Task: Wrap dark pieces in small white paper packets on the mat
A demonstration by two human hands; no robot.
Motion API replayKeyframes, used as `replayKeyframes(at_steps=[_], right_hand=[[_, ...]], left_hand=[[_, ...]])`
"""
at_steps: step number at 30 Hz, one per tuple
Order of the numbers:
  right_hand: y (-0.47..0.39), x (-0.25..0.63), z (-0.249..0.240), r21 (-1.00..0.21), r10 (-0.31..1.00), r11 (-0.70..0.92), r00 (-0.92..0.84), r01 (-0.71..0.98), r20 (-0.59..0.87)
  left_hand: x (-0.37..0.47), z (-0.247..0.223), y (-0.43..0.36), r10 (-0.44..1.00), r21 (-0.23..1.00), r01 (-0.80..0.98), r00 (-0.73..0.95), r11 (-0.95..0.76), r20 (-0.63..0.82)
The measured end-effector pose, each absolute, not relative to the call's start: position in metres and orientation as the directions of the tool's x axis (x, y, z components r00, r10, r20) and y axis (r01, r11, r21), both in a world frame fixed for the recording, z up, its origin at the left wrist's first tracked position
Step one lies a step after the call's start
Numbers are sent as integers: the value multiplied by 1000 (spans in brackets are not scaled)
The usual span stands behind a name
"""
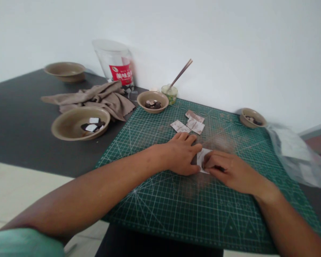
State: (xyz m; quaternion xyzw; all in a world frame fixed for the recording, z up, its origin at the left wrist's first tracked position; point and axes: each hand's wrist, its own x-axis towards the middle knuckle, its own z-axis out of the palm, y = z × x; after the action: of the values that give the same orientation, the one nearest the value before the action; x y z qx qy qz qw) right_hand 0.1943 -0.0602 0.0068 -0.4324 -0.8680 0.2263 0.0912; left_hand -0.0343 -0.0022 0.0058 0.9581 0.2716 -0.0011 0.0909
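Observation:
On the green cutting mat (160, 200) lies a small white square piece (201, 157) with dark smudges. My left hand (184, 153) is spread flat over the mat, its thumb and index finger at the left edge of this piece. Pinched fingers of my right hand (224, 167) press on the right side of the piece; whatever they hold is hidden or too small to name. Just beyond my left hand rest several stained light tiles (195, 125), some touching or overlapping.
Behind are a bowl with dark bits (153, 101), a green cup (169, 94) with sticks and a small bowl (253, 117). Left are a larger bowl (66, 125), a brown cloth (96, 96), a clear jar (115, 64) and another bowl (65, 69). A plastic bag (296, 153) lies right.

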Motion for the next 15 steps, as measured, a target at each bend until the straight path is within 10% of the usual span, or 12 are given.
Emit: replayKeyframes(at_steps=[15], right_hand=[[-56,195,5,-308,886,450,-462,838,35]], left_hand=[[-34,5,-2,533,190,530,845,-826,-42]])
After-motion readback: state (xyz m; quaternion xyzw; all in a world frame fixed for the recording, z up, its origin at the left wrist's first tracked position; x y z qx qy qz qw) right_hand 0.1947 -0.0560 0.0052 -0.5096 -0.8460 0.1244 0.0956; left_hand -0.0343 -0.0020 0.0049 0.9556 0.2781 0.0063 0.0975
